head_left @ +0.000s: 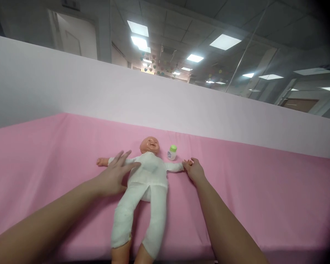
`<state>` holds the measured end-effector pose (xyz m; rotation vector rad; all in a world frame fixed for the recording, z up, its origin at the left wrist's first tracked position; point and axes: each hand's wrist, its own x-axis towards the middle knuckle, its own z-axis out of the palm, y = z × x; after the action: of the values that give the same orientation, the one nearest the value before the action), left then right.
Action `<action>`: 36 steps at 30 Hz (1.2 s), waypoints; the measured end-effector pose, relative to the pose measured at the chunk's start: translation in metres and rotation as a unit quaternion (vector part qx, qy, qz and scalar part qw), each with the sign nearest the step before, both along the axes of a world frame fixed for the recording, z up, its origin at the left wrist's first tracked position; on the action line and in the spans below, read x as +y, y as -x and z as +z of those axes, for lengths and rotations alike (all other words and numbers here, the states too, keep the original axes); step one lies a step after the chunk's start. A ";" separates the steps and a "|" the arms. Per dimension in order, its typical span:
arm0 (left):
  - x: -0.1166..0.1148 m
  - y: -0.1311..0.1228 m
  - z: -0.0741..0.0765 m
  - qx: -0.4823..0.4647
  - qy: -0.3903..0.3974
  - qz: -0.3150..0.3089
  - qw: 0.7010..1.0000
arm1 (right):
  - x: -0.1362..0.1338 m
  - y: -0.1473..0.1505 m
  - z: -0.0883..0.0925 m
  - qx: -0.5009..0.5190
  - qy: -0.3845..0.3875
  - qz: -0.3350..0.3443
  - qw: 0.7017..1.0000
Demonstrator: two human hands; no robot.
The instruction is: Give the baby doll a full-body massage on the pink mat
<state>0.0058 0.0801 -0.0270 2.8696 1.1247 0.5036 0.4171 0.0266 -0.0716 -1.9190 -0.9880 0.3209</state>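
Note:
A baby doll (148, 172) in a white cloth suit lies on its back with its arms stretched out sideways and its head away from me. My right hand (195, 171) is closed around the doll's small hand on the right. On the other side, my left hand (113, 176) has its fingers spread over the doll's upper arm and the side of its chest; whether the palm presses on it I cannot tell. Just beyond the right arm of the doll stands a small clear bottle (171, 153) with a green cap.
A pink sheet (250, 190) covers the surface under the doll, with its front edge close to me. Behind it rises a low white wall (121, 99), topped by glass panels (264, 47). Ceiling lights and doorways show above.

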 end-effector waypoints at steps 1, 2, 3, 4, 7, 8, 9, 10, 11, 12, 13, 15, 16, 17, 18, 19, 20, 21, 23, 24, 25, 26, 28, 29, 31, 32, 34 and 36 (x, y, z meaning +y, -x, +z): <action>-0.008 -0.004 0.000 -0.005 -0.007 -0.035 0.999 | 0.001 0.000 -0.001 0.004 -0.009 -0.005 1.000; -0.015 -0.007 0.001 -0.009 -0.015 -0.071 0.997 | 0.001 0.000 -0.002 0.007 -0.018 -0.009 1.000; -0.021 -0.010 0.003 -0.014 -0.022 -0.110 0.994 | 0.002 0.001 -0.001 0.011 -0.026 -0.011 1.000; -0.025 -0.013 0.005 -0.019 -0.028 -0.150 0.988 | 0.002 0.002 -0.001 0.015 -0.034 -0.013 0.999; -0.034 -0.018 0.012 -0.066 -0.040 -0.248 0.966 | -0.001 0.014 0.008 0.016 -0.058 -0.022 0.998; -0.035 -0.019 0.014 -0.093 -0.041 -0.266 0.959 | -0.002 0.021 0.012 0.005 -0.080 -0.025 0.996; -0.035 -0.019 0.015 -0.126 -0.040 -0.275 0.952 | -0.005 0.029 0.017 -0.012 -0.113 -0.025 0.993; -0.035 -0.019 0.016 -0.163 -0.039 -0.275 0.947 | -0.007 0.039 0.021 -0.035 -0.152 -0.019 0.988; -0.034 -0.019 0.017 -0.201 -0.035 -0.269 0.941 | -0.009 0.050 0.025 -0.058 -0.193 0.000 0.980; -0.032 -0.019 0.017 -0.236 -0.029 -0.257 0.937 | -0.011 0.062 0.027 -0.077 -0.224 0.030 0.971; -0.030 -0.019 0.017 -0.270 -0.021 -0.239 0.932 | -0.012 0.074 0.029 -0.093 -0.238 0.067 0.965; -0.026 -0.019 0.015 -0.323 -0.005 -0.196 0.926 | -0.013 0.096 0.028 -0.150 -0.229 0.141 0.951; -0.023 -0.019 0.014 -0.338 -0.001 -0.174 0.925 | -0.012 0.105 0.027 -0.187 -0.217 0.178 0.942; -0.021 -0.020 0.012 -0.349 0.002 -0.151 0.925 | -0.012 0.112 0.026 -0.222 -0.202 0.214 0.929; -0.018 -0.021 0.011 -0.354 0.006 -0.130 0.926 | -0.011 0.117 0.025 -0.250 -0.189 0.248 0.917; -0.015 -0.022 0.010 -0.352 0.015 -0.114 0.929 | -0.010 0.121 0.024 -0.267 -0.180 0.276 0.906; -0.012 -0.024 0.008 -0.345 0.031 -0.102 0.933 | -0.010 0.122 0.023 -0.271 -0.173 0.298 0.898; -0.008 -0.025 0.007 -0.334 0.050 -0.096 0.936 | -0.010 0.123 0.023 -0.268 -0.168 0.312 0.896; -0.002 -0.028 0.004 -0.309 0.085 -0.103 0.942 | -0.010 0.121 0.024 -0.255 -0.159 0.316 0.900; 0.001 -0.029 0.003 -0.301 0.097 -0.108 0.943 | -0.010 0.119 0.024 -0.249 -0.154 0.310 0.905; 0.003 -0.029 0.002 -0.298 0.101 -0.110 0.943 | -0.009 0.117 0.023 -0.243 -0.148 0.301 0.910; 0.004 -0.029 0.002 -0.297 0.102 -0.111 0.943 | -0.009 0.115 0.023 -0.236 -0.141 0.287 0.918; 0.003 -0.026 0.003 -0.292 0.089 -0.115 0.945 | -0.007 0.111 0.020 -0.213 -0.125 0.245 0.938; 0.000 -0.024 0.005 -0.287 0.078 -0.122 0.947 | -0.005 0.109 0.019 -0.194 -0.119 0.220 0.949; -0.008 -0.019 0.011 -0.280 0.053 -0.153 0.946 | -0.002 0.101 0.017 -0.143 -0.118 0.172 0.967; -0.014 -0.017 0.015 -0.279 0.044 -0.175 0.943 | 0.000 0.096 0.016 -0.112 -0.122 0.152 0.974; -0.027 -0.014 0.024 -0.273 0.058 -0.221 0.934 | 0.003 0.082 0.013 -0.042 -0.138 0.121 0.982; -0.040 -0.015 0.033 -0.248 0.136 -0.263 0.923 | 0.005 0.066 0.010 0.016 -0.159 0.092 0.983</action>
<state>0.0212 0.0399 0.0055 2.4348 0.2983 0.8775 0.3510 0.0318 -0.0618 -1.5353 -1.1249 0.2806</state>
